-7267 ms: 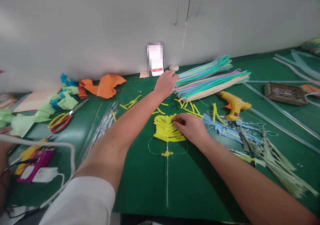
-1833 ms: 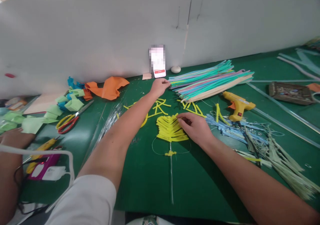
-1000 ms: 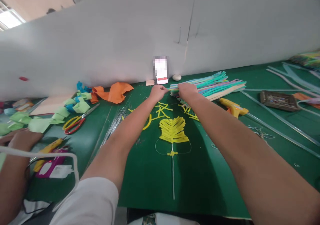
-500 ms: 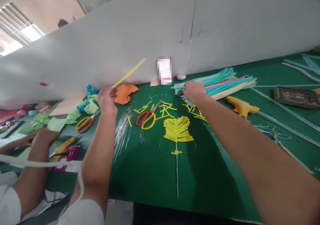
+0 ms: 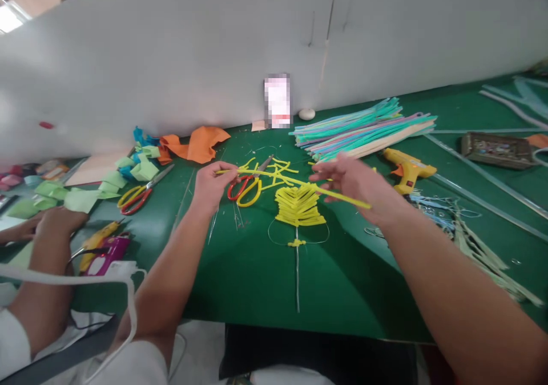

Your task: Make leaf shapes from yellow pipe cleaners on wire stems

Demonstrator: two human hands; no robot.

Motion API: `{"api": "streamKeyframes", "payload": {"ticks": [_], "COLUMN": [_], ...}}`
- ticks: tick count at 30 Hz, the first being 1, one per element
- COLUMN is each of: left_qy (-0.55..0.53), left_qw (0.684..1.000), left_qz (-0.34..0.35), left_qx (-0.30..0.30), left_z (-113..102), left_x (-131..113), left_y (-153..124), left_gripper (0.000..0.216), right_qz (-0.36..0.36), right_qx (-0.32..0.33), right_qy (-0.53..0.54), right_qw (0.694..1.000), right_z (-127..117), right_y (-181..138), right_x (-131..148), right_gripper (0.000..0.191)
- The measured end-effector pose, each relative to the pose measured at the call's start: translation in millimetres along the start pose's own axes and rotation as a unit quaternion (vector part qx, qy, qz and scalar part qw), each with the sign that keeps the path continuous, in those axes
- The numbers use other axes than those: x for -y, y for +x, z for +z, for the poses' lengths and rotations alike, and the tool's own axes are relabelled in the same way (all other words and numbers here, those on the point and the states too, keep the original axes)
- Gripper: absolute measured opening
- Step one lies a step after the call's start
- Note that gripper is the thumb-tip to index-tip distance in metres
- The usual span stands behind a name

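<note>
My left hand (image 5: 215, 185) pinches one end of a long yellow pipe cleaner (image 5: 342, 195), which slants down to the right above the table. Close to its other end is my right hand (image 5: 353, 182), fingers apart and not closed around it. Below lies a leaf-shaped piece of yellow pipe cleaners (image 5: 300, 208) on a silvery wire stem (image 5: 297, 282), with a thin wire loop and a small yellow tuft. Scissors with red and yellow handles (image 5: 249, 194) rest beside short yellow pipe cleaner pieces (image 5: 280, 181), partly under the held strand.
Behind my right hand lies a bundle of coloured pipe cleaners (image 5: 363, 134), with a yellow glue gun (image 5: 409, 168) and a small tray (image 5: 499, 150) farther right. A phone (image 5: 277, 101) leans on the wall. At left are other scissors (image 5: 143, 194), green paper pieces (image 5: 113, 185) and another person's hand (image 5: 64, 219).
My left hand has come right and down, bringing the yellow pipe cleaner across the scissors. My right hand has left the coloured bundle, moving nearer with its fingers opening.
</note>
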State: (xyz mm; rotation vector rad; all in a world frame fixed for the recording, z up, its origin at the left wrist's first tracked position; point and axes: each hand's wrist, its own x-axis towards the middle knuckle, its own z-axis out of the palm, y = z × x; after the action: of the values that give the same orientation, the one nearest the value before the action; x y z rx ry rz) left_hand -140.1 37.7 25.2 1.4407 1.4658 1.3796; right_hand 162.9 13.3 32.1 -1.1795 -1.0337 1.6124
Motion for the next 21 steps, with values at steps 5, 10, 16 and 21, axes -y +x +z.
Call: {"api": "streamKeyframes", "payload": {"ticks": [5,10,16,21], "left_qy": [-0.097,-0.261,-0.307,-0.313], "left_qw": [0.994,0.953,0.936,0.942], "left_qz": [-0.047,-0.142,-0.174,-0.12], "left_qx": [-0.033,-0.052,-0.001,-0.001], "left_z": [3,34,78,85], "left_x": [10,12,2,4], "left_y": [1,-22,-67,-76], "left_gripper": [0.012,0.027,0.038,0.055], "right_qz": [0.014,-0.073,-0.121,-0.152], "right_qx": [0.067,0.037,-0.045,-0.126], "right_qy": [-0.136,-0.198,-0.205,-0.105], "right_qw": [0.988,0.977,0.97,0.975], "right_z": [3,8,16,16], "right_y": [-2,0,-6,-8], "right_x": [-24,-40,-45,-42], "right_gripper": [0.03,0.033,0.03,0.027]}}
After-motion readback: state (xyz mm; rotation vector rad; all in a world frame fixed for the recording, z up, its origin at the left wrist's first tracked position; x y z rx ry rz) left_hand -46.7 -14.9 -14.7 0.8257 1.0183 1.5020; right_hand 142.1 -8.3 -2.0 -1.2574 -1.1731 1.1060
